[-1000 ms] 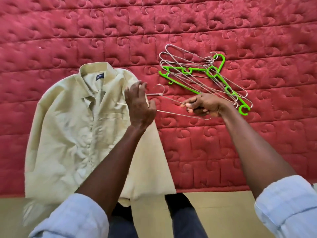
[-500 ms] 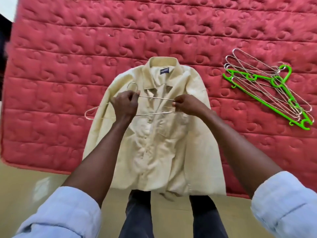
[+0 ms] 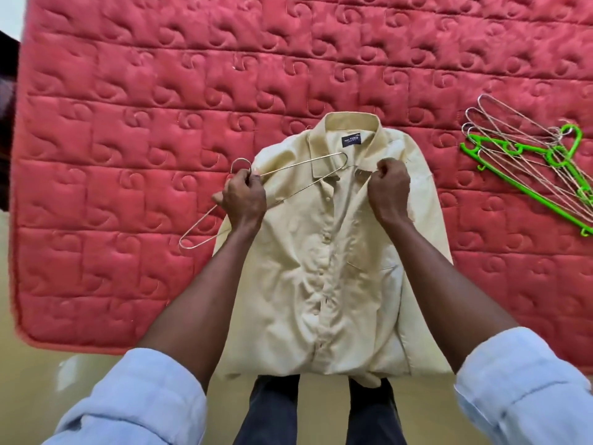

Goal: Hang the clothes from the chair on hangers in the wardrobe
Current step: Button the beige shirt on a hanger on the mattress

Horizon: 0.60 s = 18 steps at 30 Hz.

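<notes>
Head view, first speaker: Where is the pale yellow button-up shirt (image 3: 333,252)?

Second: Centre frame, flat on the red quilted mattress (image 3: 128,123), collar upward.

First: And the hands?

Second: Left hand (image 3: 244,200) grips the thin silver wire hanger (image 3: 298,167) by its neck, fingers curled. Right hand (image 3: 389,189) pinches the shirt's placket edge near the collar.

First: Anything beyond?

Second: Wire hangers (image 3: 513,123) and a bright green plastic hanger (image 3: 526,187) piled at right.

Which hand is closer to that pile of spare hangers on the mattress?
The right hand. It pinches the cream shirt at the collar opening, on the side facing the pile of hangers. The left hand grips a wire hanger across the shirt, farther away.
</notes>
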Motion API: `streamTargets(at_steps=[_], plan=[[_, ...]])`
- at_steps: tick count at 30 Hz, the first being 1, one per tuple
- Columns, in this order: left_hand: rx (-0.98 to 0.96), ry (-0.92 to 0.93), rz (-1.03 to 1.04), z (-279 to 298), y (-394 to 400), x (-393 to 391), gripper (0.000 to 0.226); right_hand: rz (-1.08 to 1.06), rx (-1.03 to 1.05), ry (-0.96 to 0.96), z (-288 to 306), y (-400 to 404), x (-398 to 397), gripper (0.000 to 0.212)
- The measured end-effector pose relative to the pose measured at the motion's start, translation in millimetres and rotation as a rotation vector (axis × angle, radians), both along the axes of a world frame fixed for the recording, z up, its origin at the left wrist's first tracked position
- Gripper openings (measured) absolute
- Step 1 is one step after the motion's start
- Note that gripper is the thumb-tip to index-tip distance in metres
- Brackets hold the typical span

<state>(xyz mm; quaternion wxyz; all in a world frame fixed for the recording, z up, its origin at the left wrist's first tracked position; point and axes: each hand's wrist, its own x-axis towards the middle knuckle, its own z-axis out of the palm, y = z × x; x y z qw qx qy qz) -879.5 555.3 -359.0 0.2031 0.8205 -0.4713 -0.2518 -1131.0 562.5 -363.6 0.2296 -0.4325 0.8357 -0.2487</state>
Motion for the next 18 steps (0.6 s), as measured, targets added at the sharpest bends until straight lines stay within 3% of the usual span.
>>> streamTargets(at_steps=[3,7,9,12,15,18], plan=[[0.01,-0.008,0.035,-2.8,-8.4,-3.3,0.025,0.119,0.086,0.185,-12.3,-5.3,16.8,0.032],[0.024,-0.008,-0.004,-4.8,-18.3,-14.8,0.024,0.1,0.287,0.317,-24.3,-14.9,18.1,0.06],[0.02,-0.033,-0.03,-1.0,-23.3,-22.8,0.023,0.081,0.286,0.288,-27.4,-17.1,14.1,0.056],[-0.005,-0.063,-0.071,5.7,-28.6,-35.9,0.024,0.023,0.188,0.115,-28.7,-17.9,6.1,0.034],[0.001,-0.055,-0.113,9.8,-35.9,-52.9,0.026,-0.183,0.092,-0.024,-21.9,-16.5,-8.3,0.031],[0.04,-0.081,-0.153,13.1,-45.6,-69.9,0.027,-0.348,-0.035,-0.026,-4.3,-15.9,-26.3,0.026]])
